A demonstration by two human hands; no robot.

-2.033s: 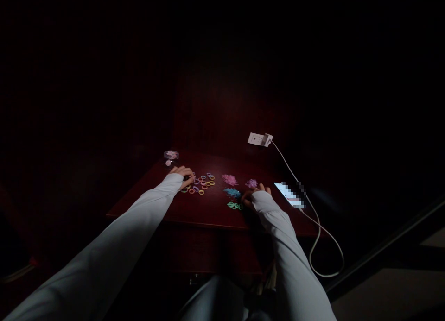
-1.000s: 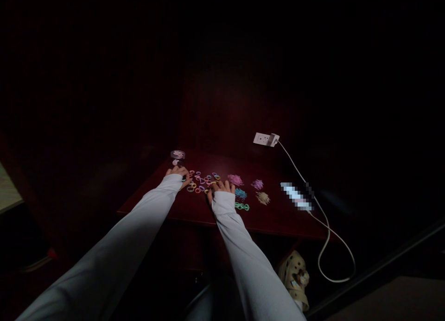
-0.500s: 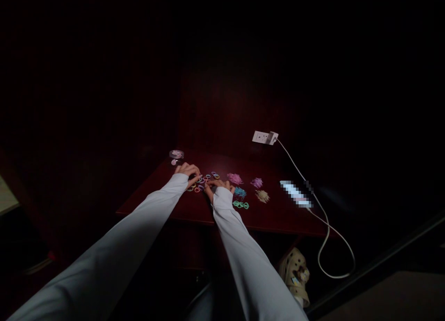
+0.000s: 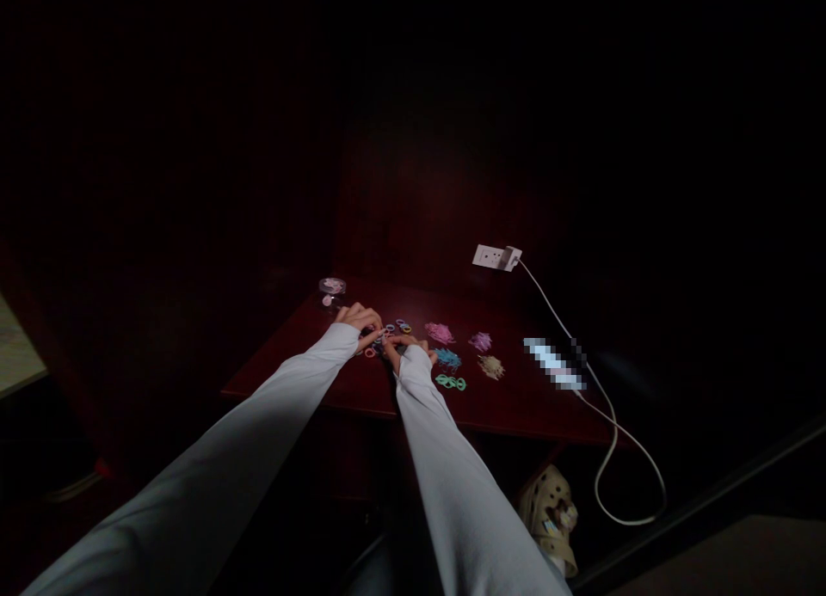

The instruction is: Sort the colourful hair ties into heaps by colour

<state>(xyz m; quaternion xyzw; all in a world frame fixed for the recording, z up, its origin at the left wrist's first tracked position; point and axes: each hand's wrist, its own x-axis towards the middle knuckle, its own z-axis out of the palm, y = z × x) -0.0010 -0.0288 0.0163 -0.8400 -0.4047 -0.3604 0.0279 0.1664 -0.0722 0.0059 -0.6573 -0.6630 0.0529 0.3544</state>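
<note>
Over a cluster of small coloured elastic hair ties [image 4: 370, 353] on the dark red table, my two hands are close together, fingertips almost meeting. My left hand [image 4: 361, 319] has its fingers curled down, thumb and forefinger pinched at the edge of the cluster. Thumb and fingers of my right hand [image 4: 408, 347] are drawn together beside it. Whatever lies between the fingertips is too small and dark to name. Just right of my right hand is a heap of blue bands [image 4: 447, 358], with green ring-shaped ties [image 4: 450, 382] nearer me.
Pink bands [image 4: 440, 332], purple bands [image 4: 480, 342] and beige bands [image 4: 491, 367] lie in separate heaps. A clear round container [image 4: 332, 286] stands at the back left. To the right are a blurred phone [image 4: 553, 365] and its white cable [image 4: 610, 463], leading to a wall socket [image 4: 496, 258].
My left hand has shifted right, closer to my right hand, and its thumb and forefinger have come together. The whole view has moved slightly. The heaps of bands stay in place.
</note>
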